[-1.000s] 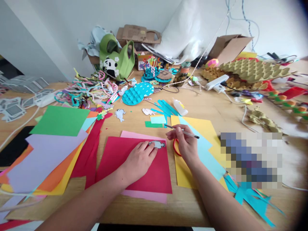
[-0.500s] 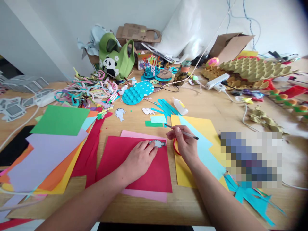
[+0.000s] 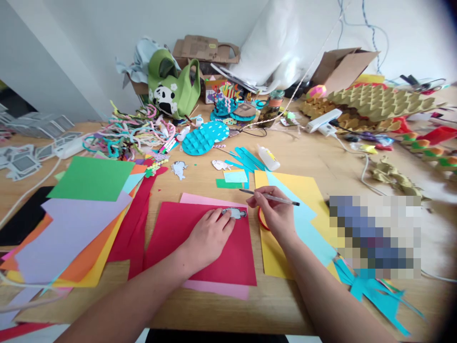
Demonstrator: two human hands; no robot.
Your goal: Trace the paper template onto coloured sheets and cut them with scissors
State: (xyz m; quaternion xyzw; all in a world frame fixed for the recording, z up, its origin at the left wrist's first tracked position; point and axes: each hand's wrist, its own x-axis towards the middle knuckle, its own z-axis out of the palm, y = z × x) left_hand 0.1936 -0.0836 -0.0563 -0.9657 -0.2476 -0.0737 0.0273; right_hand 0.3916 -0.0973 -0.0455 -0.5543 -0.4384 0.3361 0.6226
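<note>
"Watching from my console, I have paper spread well left of the left hand [image 3: 210, 236]: a green sheet [image 3: 93, 177] on top, a lilac sheet [image 3: 67, 238] below it. Between that pile and the hand lies crumpled red paper [image 3: 126, 231]."

"And the left hand itself?"

"I read it as flat and open, fingers loosely spread, palm down over a red sheet [image 3: 235, 255]. A pink sheet [image 3: 217, 289] peeks out beneath, both on the wooden surface [image 3: 214, 319]."

"Where's the grey cut-out [image 3: 236, 213]?"

"On the red sheet near its far right corner, just ahead and to the right of the left hand. The fingertips cover its left end."

"Carry on rightward for me."

"I see the right hand [image 3: 276, 212] closed around a pen [image 3: 285, 200], pinched between thumb and fingers. The thin end points left, beyond the red sheet's far edge; I can't tell whether it touches anything."

"Anything around that hand?"

"A red ring [image 3: 262, 223] shows just left of it, partly hidden. Beneath the hand and forearm is a yellow sheet [image 3: 274, 257], with a light-blue sheet [image 3: 314, 238] across it. Right of the forearm I've got teal strips [image 3: 378, 297]."
</note>
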